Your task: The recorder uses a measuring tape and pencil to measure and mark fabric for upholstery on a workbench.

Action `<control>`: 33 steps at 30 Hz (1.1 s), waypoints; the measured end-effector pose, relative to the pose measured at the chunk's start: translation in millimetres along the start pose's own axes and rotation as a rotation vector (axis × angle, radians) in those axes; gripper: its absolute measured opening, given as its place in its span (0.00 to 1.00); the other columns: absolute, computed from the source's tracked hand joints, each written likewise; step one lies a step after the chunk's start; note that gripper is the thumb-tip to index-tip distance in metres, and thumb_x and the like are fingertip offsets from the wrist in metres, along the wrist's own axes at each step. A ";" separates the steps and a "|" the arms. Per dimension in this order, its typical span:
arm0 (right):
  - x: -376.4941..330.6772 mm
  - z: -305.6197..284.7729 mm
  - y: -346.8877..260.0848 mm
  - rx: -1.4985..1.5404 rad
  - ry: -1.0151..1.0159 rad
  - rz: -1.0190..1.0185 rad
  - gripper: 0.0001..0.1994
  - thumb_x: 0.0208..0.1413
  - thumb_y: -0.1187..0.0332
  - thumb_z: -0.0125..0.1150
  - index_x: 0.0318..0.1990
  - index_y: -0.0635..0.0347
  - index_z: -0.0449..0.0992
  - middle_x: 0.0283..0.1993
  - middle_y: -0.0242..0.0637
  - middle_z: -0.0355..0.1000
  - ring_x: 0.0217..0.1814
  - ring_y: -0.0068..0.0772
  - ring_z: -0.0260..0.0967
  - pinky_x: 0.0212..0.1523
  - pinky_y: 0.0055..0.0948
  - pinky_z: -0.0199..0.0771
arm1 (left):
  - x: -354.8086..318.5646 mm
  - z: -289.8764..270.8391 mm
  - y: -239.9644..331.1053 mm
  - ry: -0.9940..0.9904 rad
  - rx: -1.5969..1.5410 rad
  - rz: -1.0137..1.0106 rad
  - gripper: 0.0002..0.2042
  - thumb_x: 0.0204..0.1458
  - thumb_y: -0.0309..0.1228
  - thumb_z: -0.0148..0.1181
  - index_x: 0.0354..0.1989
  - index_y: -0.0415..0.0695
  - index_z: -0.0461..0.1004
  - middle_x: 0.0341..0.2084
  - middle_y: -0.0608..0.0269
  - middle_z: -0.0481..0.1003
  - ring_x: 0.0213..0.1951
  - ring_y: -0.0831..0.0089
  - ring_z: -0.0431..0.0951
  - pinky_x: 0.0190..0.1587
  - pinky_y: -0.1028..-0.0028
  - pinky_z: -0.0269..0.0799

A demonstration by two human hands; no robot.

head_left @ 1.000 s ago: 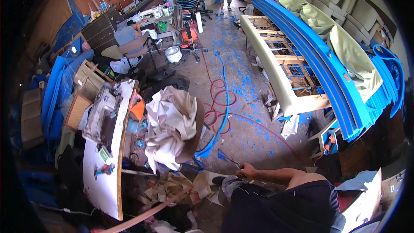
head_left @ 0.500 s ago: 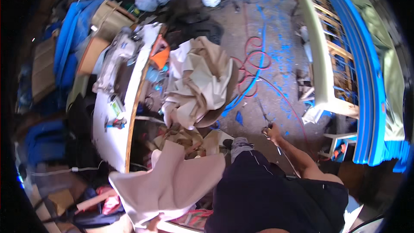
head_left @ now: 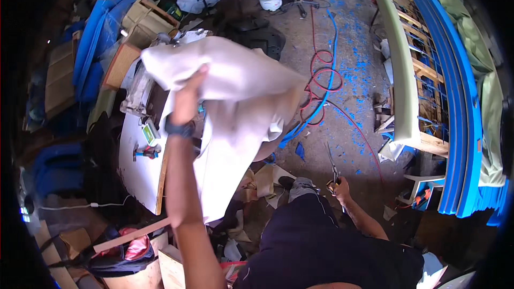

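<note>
A large cream sheet of upholstery material [head_left: 241, 72] hangs from my left hand [head_left: 188, 96], which is raised at the left of centre. My left fingers are closed on its near side, partly covered by folds, and a dark band circles that wrist. The sheet drapes down over the bundle of cream material behind it and hides most of that. Low on the right, beside my leg, my right hand [head_left: 339, 188] grips a pair of long scissors [head_left: 332, 164] by the handles. The blades point away, over the floor, apart from the material.
A white worktable [head_left: 134, 152] with a sewing machine [head_left: 142, 93] runs along my left. Red and blue hoses [head_left: 326, 83] coil on the floor ahead. To the right stand a wooden frame with pale green padding [head_left: 402, 69] and blue foam sheets [head_left: 466, 101]. Scraps lie by my feet.
My left hand has swung the cream sheet from the lower left up and forward, over the bundle. The right hand with the scissors has shifted only slightly.
</note>
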State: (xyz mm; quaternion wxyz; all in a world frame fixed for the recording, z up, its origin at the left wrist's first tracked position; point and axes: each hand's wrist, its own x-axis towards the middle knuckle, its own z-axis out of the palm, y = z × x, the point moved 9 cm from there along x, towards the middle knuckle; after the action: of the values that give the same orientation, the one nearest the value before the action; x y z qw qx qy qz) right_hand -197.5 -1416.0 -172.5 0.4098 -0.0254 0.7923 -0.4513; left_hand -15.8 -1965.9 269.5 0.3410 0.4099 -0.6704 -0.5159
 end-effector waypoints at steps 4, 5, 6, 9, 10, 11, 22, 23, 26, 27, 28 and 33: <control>1.2 0.7 -4.0 -0.127 -0.019 -0.087 0.10 0.51 0.77 0.59 0.41 0.62 0.70 0.30 0.33 0.72 0.30 0.25 0.70 0.24 0.26 0.71 | -1.9 95.5 -152.1 -0.279 0.582 0.142 0.34 0.53 0.44 0.64 0.64 0.37 0.61 0.55 0.44 0.71 0.56 0.56 0.71 0.59 0.62 0.66; 5.1 5.7 -10.9 -0.152 -0.053 -0.105 0.10 0.51 0.77 0.59 0.41 0.62 0.70 0.30 0.33 0.72 0.30 0.25 0.70 0.24 0.26 0.71 | -31.0 104.8 -192.8 -0.280 0.566 0.120 0.38 0.52 0.46 0.65 0.67 0.37 0.57 0.57 0.40 0.69 0.58 0.52 0.70 0.61 0.60 0.65; 0.9 9.2 -27.8 -0.220 -0.079 -0.240 0.10 0.52 0.77 0.59 0.42 0.62 0.69 0.31 0.33 0.72 0.30 0.25 0.70 0.26 0.25 0.71 | -76.3 103.3 -227.5 -0.077 0.542 0.044 0.44 0.49 0.44 0.69 0.69 0.38 0.51 0.58 0.42 0.67 0.61 0.52 0.67 0.63 0.58 0.63; -16.0 30.7 -74.4 -0.124 -0.290 -0.384 0.18 0.46 0.74 0.67 0.45 0.64 0.69 0.36 0.37 0.75 0.38 0.31 0.73 0.38 0.32 0.73 | -235.2 89.5 -287.1 0.006 0.192 -0.027 0.31 0.53 0.41 0.64 0.64 0.44 0.64 0.59 0.47 0.68 0.60 0.45 0.67 0.62 0.57 0.64; -26.1 44.2 -98.3 -0.314 -0.367 -0.502 0.18 0.47 0.76 0.66 0.45 0.63 0.68 0.37 0.37 0.74 0.37 0.30 0.72 0.38 0.32 0.73 | -299.0 76.3 -274.5 0.138 0.773 0.116 0.25 0.54 0.39 0.62 0.60 0.46 0.69 0.56 0.53 0.72 0.57 0.50 0.71 0.58 0.59 0.68; -38.4 57.8 -125.2 -0.476 -0.418 -0.654 0.17 0.47 0.77 0.64 0.45 0.62 0.68 0.38 0.36 0.74 0.37 0.29 0.72 0.37 0.31 0.72 | -351.2 57.5 -290.9 0.166 0.525 -0.052 0.23 0.55 0.40 0.61 0.58 0.47 0.71 0.55 0.54 0.73 0.56 0.54 0.73 0.57 0.60 0.70; -225.8 347.8 -183.2 -1.003 -1.509 -0.972 0.24 0.45 0.72 0.64 0.51 0.65 0.68 0.45 0.47 0.74 0.50 0.42 0.75 0.52 0.37 0.73 | -767.6 -61.7 -289.4 1.125 0.234 -0.808 0.15 0.56 0.33 0.59 0.50 0.40 0.76 0.43 0.54 0.78 0.48 0.61 0.79 0.50 0.68 0.74; -265.1 367.4 -176.2 -0.925 -1.638 -1.037 0.25 0.44 0.72 0.64 0.53 0.65 0.67 0.47 0.47 0.74 0.51 0.43 0.74 0.54 0.37 0.72 | -798.7 -58.8 -286.0 1.405 0.004 -0.722 0.15 0.58 0.32 0.59 0.51 0.40 0.75 0.43 0.54 0.78 0.49 0.64 0.79 0.51 0.70 0.74; -392.4 413.4 -124.2 -0.839 -1.861 -1.295 0.27 0.42 0.72 0.66 0.53 0.63 0.68 0.46 0.47 0.75 0.51 0.48 0.74 0.52 0.40 0.73 | -859.9 -23.5 -276.3 1.654 -0.046 -0.679 0.13 0.59 0.30 0.58 0.51 0.39 0.75 0.43 0.54 0.78 0.48 0.67 0.79 0.51 0.70 0.74; -436.7 427.3 -99.9 -0.806 -1.934 -1.312 0.27 0.42 0.72 0.67 0.53 0.63 0.69 0.44 0.47 0.75 0.49 0.50 0.74 0.50 0.41 0.73 | -882.0 -7.2 -274.6 1.731 -0.068 -0.719 0.13 0.59 0.29 0.59 0.50 0.39 0.76 0.43 0.54 0.78 0.47 0.67 0.80 0.51 0.70 0.74; -476.3 438.0 -70.2 -0.828 -1.994 -1.248 0.26 0.42 0.71 0.67 0.52 0.63 0.69 0.44 0.47 0.75 0.48 0.51 0.74 0.49 0.41 0.73 | -897.8 -3.5 -260.7 1.709 0.120 -0.694 0.12 0.58 0.29 0.59 0.49 0.39 0.76 0.42 0.54 0.78 0.47 0.67 0.80 0.51 0.71 0.74; -648.8 433.3 70.1 -0.731 -2.173 -1.100 0.27 0.39 0.71 0.73 0.50 0.64 0.70 0.43 0.45 0.75 0.46 0.39 0.74 0.49 0.34 0.74 | -965.2 -1.8 -271.4 1.815 -0.487 -0.531 0.20 0.61 0.37 0.56 0.57 0.38 0.70 0.49 0.55 0.76 0.51 0.67 0.76 0.55 0.69 0.70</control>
State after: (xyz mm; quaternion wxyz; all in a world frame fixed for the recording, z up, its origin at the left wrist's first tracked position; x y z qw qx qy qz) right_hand 547.0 -1409.3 71.1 0.5743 -0.8160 0.0126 -0.0641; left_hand 455.7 -1132.2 -26.8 0.6757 0.7074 0.0863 -0.1886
